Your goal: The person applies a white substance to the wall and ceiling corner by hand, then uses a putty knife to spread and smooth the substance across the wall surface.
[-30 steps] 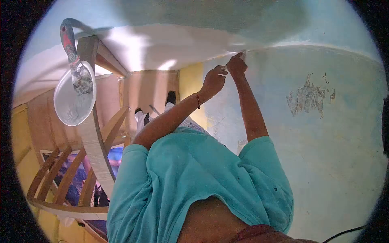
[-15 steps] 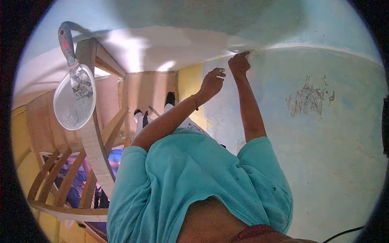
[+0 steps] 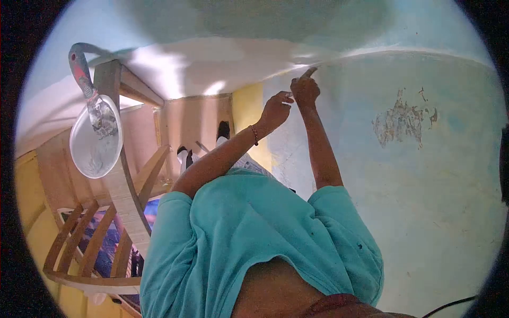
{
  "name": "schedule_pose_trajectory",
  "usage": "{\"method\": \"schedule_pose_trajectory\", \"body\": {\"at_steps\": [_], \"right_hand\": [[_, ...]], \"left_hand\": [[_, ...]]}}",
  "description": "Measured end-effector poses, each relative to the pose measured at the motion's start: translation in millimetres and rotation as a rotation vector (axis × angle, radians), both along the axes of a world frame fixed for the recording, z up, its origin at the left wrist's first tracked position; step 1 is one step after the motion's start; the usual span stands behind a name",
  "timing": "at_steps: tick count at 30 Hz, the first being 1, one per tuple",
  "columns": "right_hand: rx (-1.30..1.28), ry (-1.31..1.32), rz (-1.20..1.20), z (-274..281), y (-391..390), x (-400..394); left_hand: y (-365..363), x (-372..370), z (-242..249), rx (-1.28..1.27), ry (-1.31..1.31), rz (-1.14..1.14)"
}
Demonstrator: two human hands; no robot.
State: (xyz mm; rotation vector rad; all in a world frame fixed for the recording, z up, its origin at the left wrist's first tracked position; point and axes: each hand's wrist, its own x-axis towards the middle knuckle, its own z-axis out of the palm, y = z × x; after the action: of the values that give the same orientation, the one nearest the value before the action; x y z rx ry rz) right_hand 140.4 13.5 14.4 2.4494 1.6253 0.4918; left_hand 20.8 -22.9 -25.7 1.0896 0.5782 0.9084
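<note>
Wall seam (image 3: 382, 51), pale, running where two bluish painted surfaces meet, with a person's two bare hands close by
Right hand (image 3: 306, 91): index finger stretched out at the seam, other fingers curled, contact uncertain from where I stand; left hand (image 3: 275, 112): just beside it, fingers bent, whitish matter (image 3: 289, 96) at the tips, whether pinched or smeared I cannot tell; bracelet (image 3: 255, 135), on the left wrist; peeled patch (image 3: 400, 125), on the wall, right of both hands; white tub (image 3: 90, 156), far left, by a wooden frame (image 3: 127, 185); scraper (image 3: 82, 74), blade inside the tub, grey-and-red handle above the rim
</note>
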Motion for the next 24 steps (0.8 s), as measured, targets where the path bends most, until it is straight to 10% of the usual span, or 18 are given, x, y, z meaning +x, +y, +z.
{"method": "schedule_pose_trajectory", "body": {"at_steps": [15,24], "right_hand": [[-0.177,-0.095,0.025,-26.7,9.0,28.6],[0.137,-0.132,-0.054,13.5,-1.3,4.6]], "left_hand": [[2.3,-12.4,1.5,-0.023,0.063,-0.010],[-3.0,-12.7,5.9,-0.077,-0.073,0.024]]}}
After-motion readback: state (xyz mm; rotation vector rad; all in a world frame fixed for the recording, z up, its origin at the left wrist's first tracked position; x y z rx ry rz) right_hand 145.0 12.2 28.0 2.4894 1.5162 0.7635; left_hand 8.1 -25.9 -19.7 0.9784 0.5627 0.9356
